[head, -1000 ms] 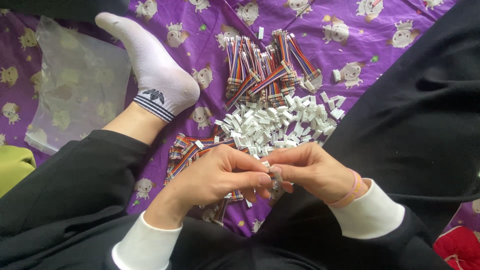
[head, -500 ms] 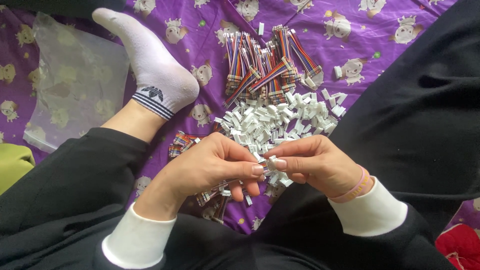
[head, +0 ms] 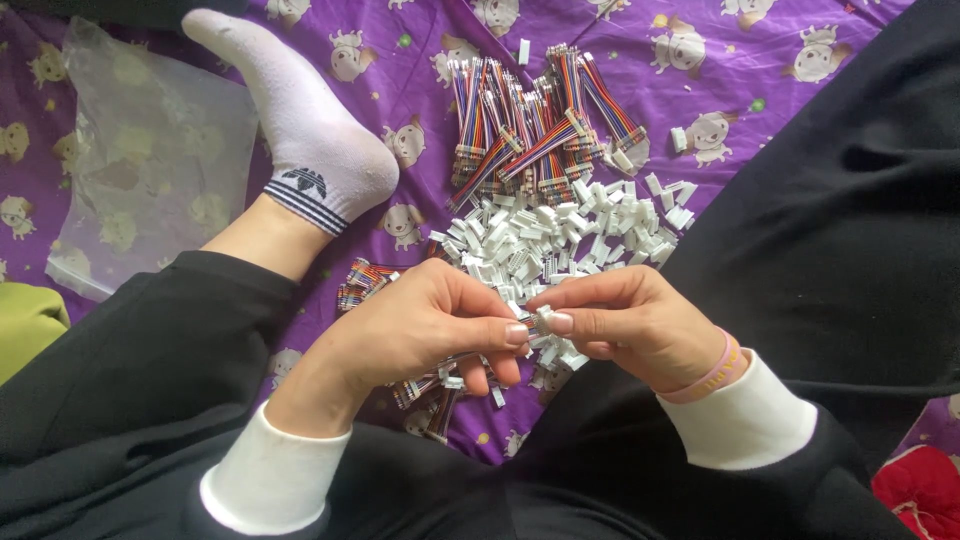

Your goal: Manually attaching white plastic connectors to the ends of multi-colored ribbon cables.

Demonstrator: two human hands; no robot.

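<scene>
My left hand (head: 415, 330) and my right hand (head: 630, 325) meet over my lap, fingertips pinched together. Between them is a small white plastic connector (head: 544, 318), held by my right thumb and forefinger. My left hand pinches a short multicoloured ribbon cable (head: 430, 385) whose wires trail out under the palm. Just beyond the hands lies a heap of white connectors (head: 560, 235) on the purple printed cloth (head: 420, 90). Farther back is a pile of multicoloured ribbon cables (head: 530, 130).
A smaller bunch of ribbon cables (head: 362, 282) lies left of my left hand. My foot in a white sock (head: 305, 130) rests on the cloth. A clear plastic bag (head: 140, 160) lies at left. Black trouser legs flank both sides; something red (head: 915, 490) shows at bottom right.
Both hands have risen slightly toward the connector heap, and the fingertips have come together on the white connector. The view has shifted a little.
</scene>
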